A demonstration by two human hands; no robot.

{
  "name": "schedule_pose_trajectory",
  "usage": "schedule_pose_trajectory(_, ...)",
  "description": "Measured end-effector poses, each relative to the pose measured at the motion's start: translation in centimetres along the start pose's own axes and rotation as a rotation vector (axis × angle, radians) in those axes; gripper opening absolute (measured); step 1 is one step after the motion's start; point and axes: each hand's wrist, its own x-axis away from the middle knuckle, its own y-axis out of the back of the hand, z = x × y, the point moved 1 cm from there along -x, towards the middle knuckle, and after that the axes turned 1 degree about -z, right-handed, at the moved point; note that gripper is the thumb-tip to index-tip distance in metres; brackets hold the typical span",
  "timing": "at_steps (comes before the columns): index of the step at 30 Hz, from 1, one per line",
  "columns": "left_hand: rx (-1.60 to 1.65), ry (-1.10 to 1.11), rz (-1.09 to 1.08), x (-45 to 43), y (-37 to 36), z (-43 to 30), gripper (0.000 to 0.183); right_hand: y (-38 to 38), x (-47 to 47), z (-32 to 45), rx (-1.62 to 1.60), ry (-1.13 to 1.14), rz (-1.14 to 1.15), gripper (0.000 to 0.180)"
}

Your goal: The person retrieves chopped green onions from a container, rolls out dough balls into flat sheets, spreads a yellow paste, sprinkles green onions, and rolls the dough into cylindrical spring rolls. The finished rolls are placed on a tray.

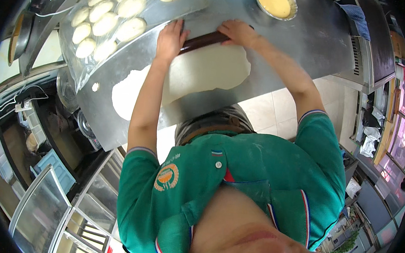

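Note:
A dark brown wooden rolling pin [203, 42] lies slantwise along the far edge of a thin, wide sheet of pale dough [210, 69]. My left hand [169, 41] is on the pin's left end, fingers stretched forward and thumb beside it. The pin's right end is under my right hand [238, 32], whose fingers bend over it. My left forearm crosses above the dough and hides part of it. The sheet rests on a stainless steel worktable [306, 45], its left part washed out by glare.
Several oval dough pieces [105, 24] lie under clear plastic film [67, 46] at the far left. A metal bowl of yellow liquid [274, 4] stands at the back. A dough scrap [95, 86] sits near the left edge. A blue cloth [357, 21] hangs at the right.

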Motion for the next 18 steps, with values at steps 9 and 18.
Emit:
schedule_pose_trajectory(9, -0.358, -0.354, 0.147, 20.2, -1.9, -7.5, 0.075, -2.6, 13.5, 9.2, -0.057, -0.001, -0.06, 0.062)
schedule_pose_trajectory(18, -0.233, 0.07, -0.058, 21.4, 2.9, 1.9, 0.075, -1.1, 2.0, 15.6, -0.137, 0.224, -0.254, 0.058)
